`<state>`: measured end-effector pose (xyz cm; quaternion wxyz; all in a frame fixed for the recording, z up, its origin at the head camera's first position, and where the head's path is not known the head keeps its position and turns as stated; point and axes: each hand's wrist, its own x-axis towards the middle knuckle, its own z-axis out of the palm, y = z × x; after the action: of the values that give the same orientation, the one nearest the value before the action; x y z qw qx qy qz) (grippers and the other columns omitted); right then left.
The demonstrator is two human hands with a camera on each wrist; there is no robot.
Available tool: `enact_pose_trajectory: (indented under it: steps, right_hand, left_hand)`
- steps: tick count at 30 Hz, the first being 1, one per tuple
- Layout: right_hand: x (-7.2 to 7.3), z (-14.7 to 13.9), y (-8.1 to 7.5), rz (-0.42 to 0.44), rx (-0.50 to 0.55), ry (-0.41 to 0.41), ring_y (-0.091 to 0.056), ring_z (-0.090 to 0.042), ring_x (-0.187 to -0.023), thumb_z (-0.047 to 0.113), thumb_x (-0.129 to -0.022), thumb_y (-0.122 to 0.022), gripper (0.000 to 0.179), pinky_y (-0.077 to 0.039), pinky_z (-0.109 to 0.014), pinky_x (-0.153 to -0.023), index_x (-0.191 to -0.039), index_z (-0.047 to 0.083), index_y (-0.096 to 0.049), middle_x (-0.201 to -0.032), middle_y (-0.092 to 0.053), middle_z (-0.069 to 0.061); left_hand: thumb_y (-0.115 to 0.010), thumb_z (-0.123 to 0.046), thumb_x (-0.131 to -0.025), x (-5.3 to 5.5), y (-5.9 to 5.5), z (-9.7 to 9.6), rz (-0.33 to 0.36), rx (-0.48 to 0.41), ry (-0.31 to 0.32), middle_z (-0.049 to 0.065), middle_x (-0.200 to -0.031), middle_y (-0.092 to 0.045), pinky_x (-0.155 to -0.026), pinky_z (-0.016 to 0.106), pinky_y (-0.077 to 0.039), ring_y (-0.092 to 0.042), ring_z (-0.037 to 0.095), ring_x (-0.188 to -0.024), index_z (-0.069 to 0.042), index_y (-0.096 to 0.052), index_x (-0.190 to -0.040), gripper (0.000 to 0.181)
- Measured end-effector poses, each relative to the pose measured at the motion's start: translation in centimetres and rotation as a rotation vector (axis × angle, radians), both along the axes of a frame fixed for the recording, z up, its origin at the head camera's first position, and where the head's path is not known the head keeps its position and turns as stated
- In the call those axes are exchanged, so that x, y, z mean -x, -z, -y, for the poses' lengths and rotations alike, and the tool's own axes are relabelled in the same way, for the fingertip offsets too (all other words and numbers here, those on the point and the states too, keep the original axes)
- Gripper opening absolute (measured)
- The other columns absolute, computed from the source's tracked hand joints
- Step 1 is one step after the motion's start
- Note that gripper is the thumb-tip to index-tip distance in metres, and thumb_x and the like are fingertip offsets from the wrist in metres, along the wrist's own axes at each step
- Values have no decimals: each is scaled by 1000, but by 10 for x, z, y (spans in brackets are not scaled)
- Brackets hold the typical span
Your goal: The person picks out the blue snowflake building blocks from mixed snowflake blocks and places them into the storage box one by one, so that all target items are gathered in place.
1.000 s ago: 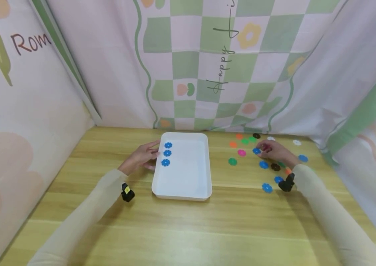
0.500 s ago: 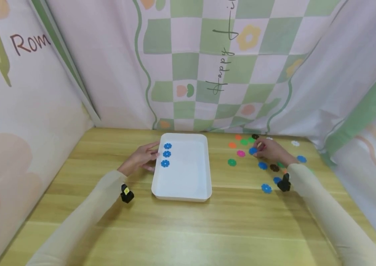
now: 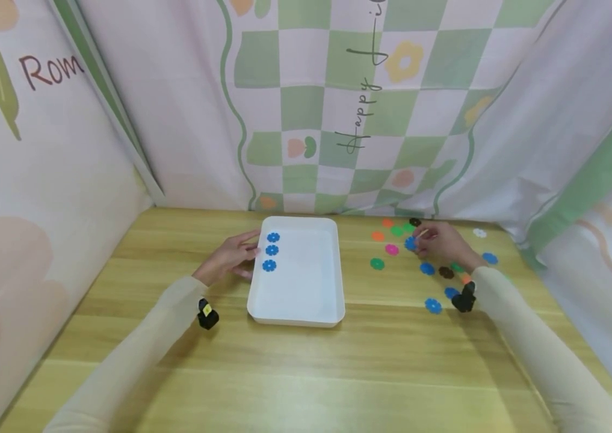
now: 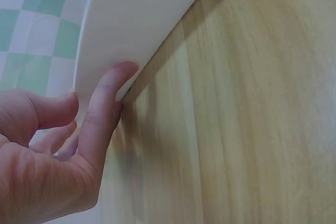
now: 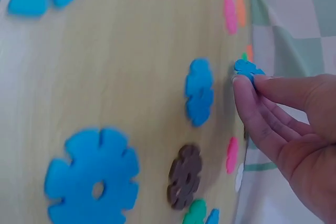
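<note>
White tray [image 3: 306,300]: on the tabletop [image 3: 284,373], its long axis running away from the person toward the checked curtain [image 3: 306,108].
Left hand [image 3: 231,257]: just left of the tray, fingers loosely bent, touching its left wall.
Right hand [image 3: 441,243]: well to the right of the tray, thumb and forefinger pinching a blue piece.
Pinched blue piece [image 3: 410,243]: right of the tray, level with its far half, on the tray-facing side of the right hand; flower-shaped and round, so neither direction is longer. Its exact tilt is hard to tell.
Row of three blue pieces [image 3: 272,250]: inside the tray, along its left wall in the far half; the row follows the tray's long axis, far nearer the left hand than the right.
Loose pieces: right of the tray; a pink piece [image 3: 392,249] and a dark green piece [image 3: 377,264] lie between it and the right hand, a blue one [image 3: 432,306] level with its near end.
Left wrist view alone: a bent finger [image 4: 102,95] flat against the tray's outer wall.
Right wrist view alone: a second pink piece [image 5: 232,156], right of the tray, covered by the right hand in the head view.
Head view alone: the tray's inside and its row.
</note>
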<state>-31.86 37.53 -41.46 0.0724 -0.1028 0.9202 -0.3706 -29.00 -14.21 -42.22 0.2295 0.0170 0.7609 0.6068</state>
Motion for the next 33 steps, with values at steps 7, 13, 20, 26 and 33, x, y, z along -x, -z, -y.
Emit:
enact_pose_trajectory:
  steps: [7,13,20,26,33]
  right_hand:
    - [-1,12,-13,-9,77,-20,-77,-30,-100,14,-107,-61,39,-66,-45,-91,-137,-11,-59,-122,-70,-31]
    - [-3,46,-26,64,224,-61,-76,-31,-102,8,-107,-60,38,-63,-51,-95,-139,-12,-56,-127,-67,-35]
    - [0,99,-35,93,336,-86,-77,-22,-91,-1,-103,-62,31,-65,-50,-90,-130,-17,-59,-116,-71,-34]
    - [0,148,-37,129,344,-159,-77,-31,-89,-3,-102,-62,27,-67,-49,-86,-124,-18,-62,-106,-73,-32]
    - [7,191,-34,197,304,-211,-77,-23,-86,-3,-103,-60,27,-64,-54,-94,-127,-14,-63,-107,-73,-28]
  left_hand:
    - [-53,-10,-110,1,1,-1,6,7,-20,18,-170,-30,-80,39,-68,-50,42,-142,-22,-24,-168,66]
    - [-54,-9,-110,1,1,-2,9,-15,-29,18,-170,-31,-82,40,-68,-51,42,-142,-21,-26,-168,65]
    - [-55,-10,-109,1,1,-3,1,-7,-37,18,-169,-34,-80,39,-68,-54,41,-140,-22,-28,-167,65]
    - [-56,-9,-109,1,1,-4,9,-2,-56,16,-168,-36,-76,36,-68,-56,40,-137,-23,-30,-167,65]
    - [-55,-9,-109,2,2,-4,7,12,-57,16,-168,-35,-76,35,-68,-55,40,-138,-23,-29,-167,65]
